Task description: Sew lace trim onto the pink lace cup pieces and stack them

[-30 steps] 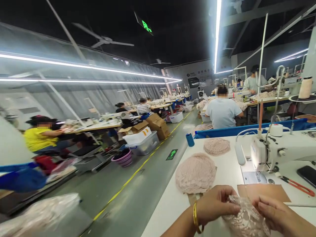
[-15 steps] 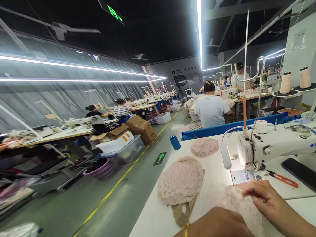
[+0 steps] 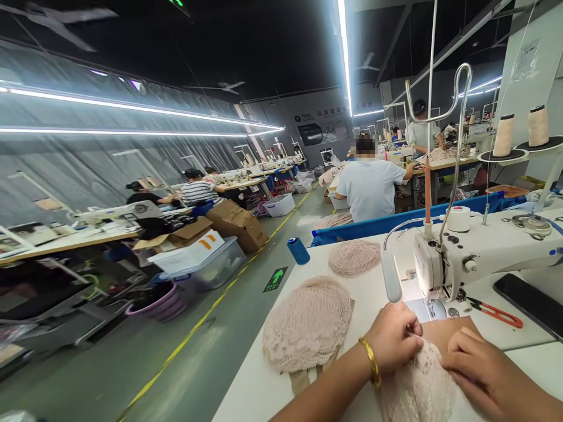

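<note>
Just in front of the sewing machine (image 3: 497, 249), my left hand (image 3: 396, 334) pinches the upper edge of a pale pink lace piece (image 3: 424, 384). My right hand (image 3: 479, 369), fingers curled, grips the right edge of the same lace, which hangs down between the hands. A tan flat piece (image 3: 451, 331) lies behind the lace, close to the needle plate (image 3: 424, 308); whether the two are joined I cannot tell. Left of my left arm rests a large stack of pink lace pieces (image 3: 310, 325), with a smaller lace pile (image 3: 354, 258) beyond it.
A blue thread cone (image 3: 298, 251) stands at the table's far left corner. Orange-handled thread snips (image 3: 497, 313) and a black phone (image 3: 530, 305) lie by the machine. The machine's lamp (image 3: 391, 276) hangs left of its head. A co-worker (image 3: 369, 184) sits ahead, beyond a blue cloth trough (image 3: 373, 221).
My left hand has moved up and forward, near the needle plate, and now pinches the lace. The tan piece has come into sight by the needle. The view has shifted slightly.
</note>
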The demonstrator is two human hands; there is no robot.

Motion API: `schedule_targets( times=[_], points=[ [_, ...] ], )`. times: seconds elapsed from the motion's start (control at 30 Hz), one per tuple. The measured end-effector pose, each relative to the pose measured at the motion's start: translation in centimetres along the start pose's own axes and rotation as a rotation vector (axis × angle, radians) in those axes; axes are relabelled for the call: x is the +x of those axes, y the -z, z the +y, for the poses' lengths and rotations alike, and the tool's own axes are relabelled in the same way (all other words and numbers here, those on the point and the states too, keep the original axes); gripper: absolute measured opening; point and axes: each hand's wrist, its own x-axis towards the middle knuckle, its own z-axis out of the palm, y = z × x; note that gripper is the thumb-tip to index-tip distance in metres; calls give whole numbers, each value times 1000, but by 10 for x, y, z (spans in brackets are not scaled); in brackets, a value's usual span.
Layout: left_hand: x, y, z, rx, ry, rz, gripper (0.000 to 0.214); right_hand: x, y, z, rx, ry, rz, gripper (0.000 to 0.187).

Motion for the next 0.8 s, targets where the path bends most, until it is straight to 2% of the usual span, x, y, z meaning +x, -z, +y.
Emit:
schedule_targets(
  times=[0.13,0.27,0.5,0.67,0.73,0.8],
  points=[
    [9,-2,0,-4,24,-42,10,2,-2,6,-70,78,-12,21],
    [11,0,-3,-13,51,-54,6,5,-1,8,-116,80,-31,22],
    [8,3,-16,20,96,114,3,-1,-4,14,-110,37,-152,24],
    [1,5,-9,27,63,217,8,-6,-7,21,-107,55,-146,22],
    [-3,3,-5,0,29,178,5,-6,-8,22,-128,56,-144,19],
    [-6,0,-4,-11,2,91,5,-6,-9,22,-154,50,-144,19]
  ],
)
